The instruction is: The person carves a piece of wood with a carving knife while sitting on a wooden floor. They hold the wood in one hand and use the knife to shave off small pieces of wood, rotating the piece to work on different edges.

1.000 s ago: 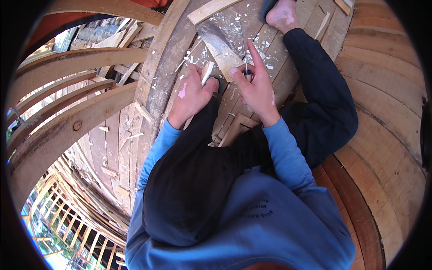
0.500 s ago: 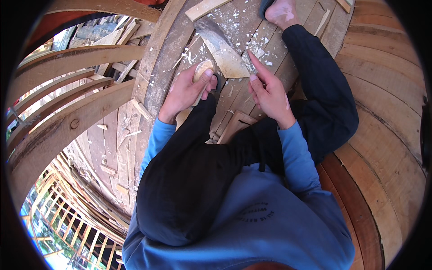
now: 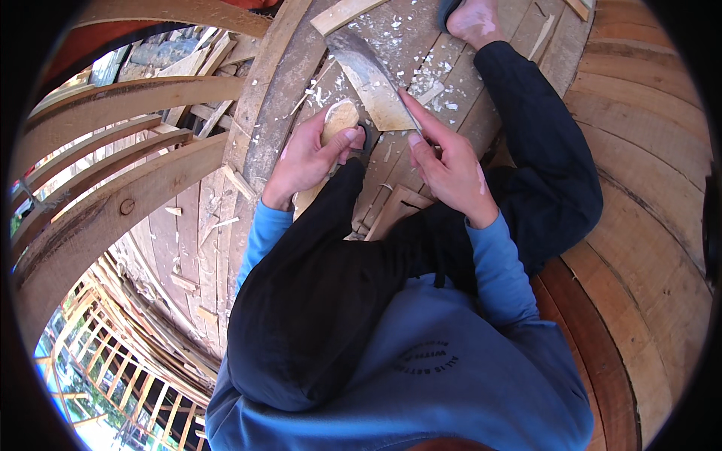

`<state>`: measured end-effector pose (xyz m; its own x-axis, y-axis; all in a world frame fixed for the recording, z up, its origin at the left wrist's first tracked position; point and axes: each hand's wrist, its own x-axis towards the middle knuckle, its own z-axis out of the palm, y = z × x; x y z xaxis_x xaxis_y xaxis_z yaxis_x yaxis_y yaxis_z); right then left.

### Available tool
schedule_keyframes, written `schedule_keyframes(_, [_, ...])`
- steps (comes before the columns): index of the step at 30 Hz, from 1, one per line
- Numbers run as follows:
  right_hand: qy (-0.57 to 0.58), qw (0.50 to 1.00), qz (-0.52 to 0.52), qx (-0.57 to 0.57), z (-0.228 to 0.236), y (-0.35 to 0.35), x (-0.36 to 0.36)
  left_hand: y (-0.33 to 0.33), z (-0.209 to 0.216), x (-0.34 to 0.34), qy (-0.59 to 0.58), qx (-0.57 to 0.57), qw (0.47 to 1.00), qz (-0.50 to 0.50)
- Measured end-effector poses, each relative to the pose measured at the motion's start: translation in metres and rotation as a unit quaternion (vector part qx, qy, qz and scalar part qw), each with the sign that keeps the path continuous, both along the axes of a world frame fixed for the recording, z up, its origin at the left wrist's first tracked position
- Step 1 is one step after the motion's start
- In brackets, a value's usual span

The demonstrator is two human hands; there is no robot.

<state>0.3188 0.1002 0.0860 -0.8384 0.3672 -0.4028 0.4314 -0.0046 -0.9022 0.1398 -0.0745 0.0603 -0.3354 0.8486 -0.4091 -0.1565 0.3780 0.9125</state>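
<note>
Curved wooden ribs and planks [image 3: 647, 195] surround the seated person. The left hand [image 3: 304, 161] curls around one pale wooden piece [image 3: 338, 120]; beside it, the right hand [image 3: 447, 169] grips one broad blade [image 3: 368, 79]. White shavings [image 3: 421, 71] lie beyond both hands, near one bare foot [image 3: 474, 21].
</note>
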Motion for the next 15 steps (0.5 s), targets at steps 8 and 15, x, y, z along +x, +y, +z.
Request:
schedule_keyframes(8, [0.021,0.997,0.017,0.068,-0.006,-0.004,0.000,-0.001,-0.012,0.005,0.068,-0.033,0.996,0.041])
schedule_keyframes(15, [0.048,0.992,-0.019,0.117,-0.014,-0.021,-0.009,0.001,-0.012,0.007,0.317,-0.096,0.943,-0.009])
